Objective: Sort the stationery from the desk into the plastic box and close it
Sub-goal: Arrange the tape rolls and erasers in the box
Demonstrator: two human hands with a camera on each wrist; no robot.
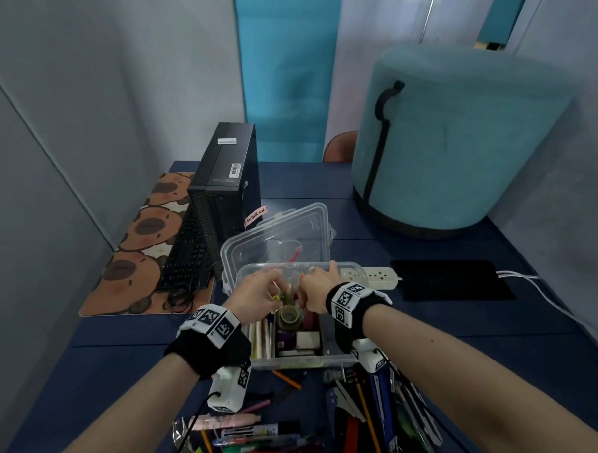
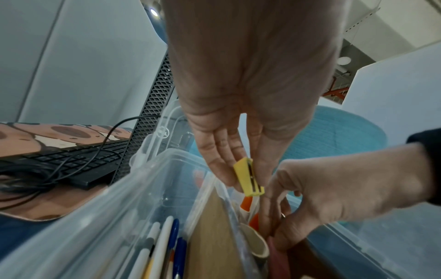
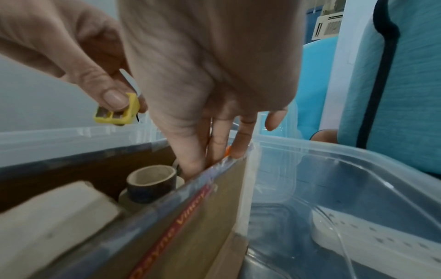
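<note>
Sharpener: tiny yellow plastic one, pinched over the box, not dropped in yet
Left hand: thumb and fingertips clamped on its flat sides
Handling: probably light, stiff, kinda slick, so best held by the broad faces
Tape: roll already in the middle section
Right hand: fingers straight, poked down beside the tape, gripping nothing visible

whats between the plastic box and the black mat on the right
A white power strip lies between the box and the mat, seen in the head view; the right wrist view shows it through the box wall.
</note>
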